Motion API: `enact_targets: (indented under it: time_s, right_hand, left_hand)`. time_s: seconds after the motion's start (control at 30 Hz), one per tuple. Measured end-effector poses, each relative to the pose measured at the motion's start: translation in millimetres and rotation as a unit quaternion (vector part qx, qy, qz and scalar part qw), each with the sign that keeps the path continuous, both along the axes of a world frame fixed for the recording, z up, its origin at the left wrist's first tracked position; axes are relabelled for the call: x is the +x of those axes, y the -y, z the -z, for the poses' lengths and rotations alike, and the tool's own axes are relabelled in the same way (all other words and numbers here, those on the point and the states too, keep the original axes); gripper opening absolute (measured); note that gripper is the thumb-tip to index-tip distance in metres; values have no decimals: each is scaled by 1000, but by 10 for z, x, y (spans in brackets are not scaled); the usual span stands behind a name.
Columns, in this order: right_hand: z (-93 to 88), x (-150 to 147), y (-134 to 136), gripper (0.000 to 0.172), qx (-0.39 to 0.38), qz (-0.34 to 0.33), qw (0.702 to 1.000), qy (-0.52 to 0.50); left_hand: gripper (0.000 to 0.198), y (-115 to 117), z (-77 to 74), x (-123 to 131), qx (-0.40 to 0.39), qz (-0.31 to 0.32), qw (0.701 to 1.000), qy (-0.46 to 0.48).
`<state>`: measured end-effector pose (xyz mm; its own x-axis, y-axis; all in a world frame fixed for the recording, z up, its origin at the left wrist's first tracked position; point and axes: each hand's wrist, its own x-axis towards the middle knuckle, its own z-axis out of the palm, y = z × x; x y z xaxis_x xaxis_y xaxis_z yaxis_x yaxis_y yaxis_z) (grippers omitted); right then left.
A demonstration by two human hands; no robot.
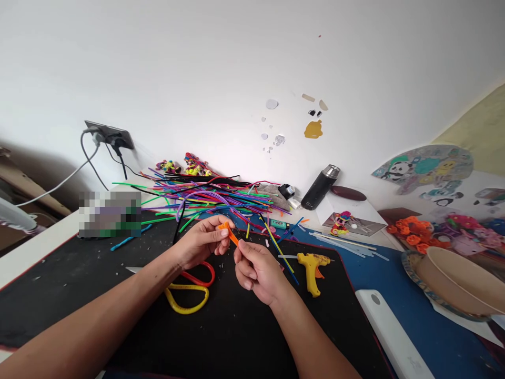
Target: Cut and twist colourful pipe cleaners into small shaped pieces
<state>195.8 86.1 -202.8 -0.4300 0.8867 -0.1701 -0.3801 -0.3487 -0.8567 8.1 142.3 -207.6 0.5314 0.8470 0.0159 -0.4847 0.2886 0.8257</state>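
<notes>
A short orange pipe cleaner piece, which looks folded or bundled, is held between both hands above the black mat. My left hand pinches its upper end between thumb and fingers. At the lower end, my right hand grips it with thumb and index finger, the other fingers curled. Scissors with one red and one yellow handle lie below my left wrist, which partly covers them. To the right of my right hand, a yellow hot glue gun rests on its side.
Behind my hands is a heap of colourful pipe cleaners, with small figures at its back. A black thermos and clear glue sticks are at back right. At right are a bowl and a white bar-shaped object.
</notes>
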Motion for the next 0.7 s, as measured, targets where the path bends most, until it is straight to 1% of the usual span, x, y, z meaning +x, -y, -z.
enact_targets:
  time_s: [0.17,0.27,0.37,0.53,0.7]
  right_hand:
    - [-22,20,5,51,-10,-26,999,-17]
    - [-16,10,10,50,-13,-31,999,-26]
    - [-11,-10,10,49,-20,-26,999,-29]
    - [-11,-27,3,52,-25,2,999,-20]
    - [9,-14,3,56,-38,13,999,-10]
  left_hand:
    - [28,-18,29,-37,6,23,1000,5]
    - [30,-26,33,-49,2,25,1000,6]
    - [31,-22,11,-42,3,9,1000,1]
    - [32,-2,-42,-20,16,-22,1000,-11]
    - [31,-6,-45,-27,40,-35,998,-14]
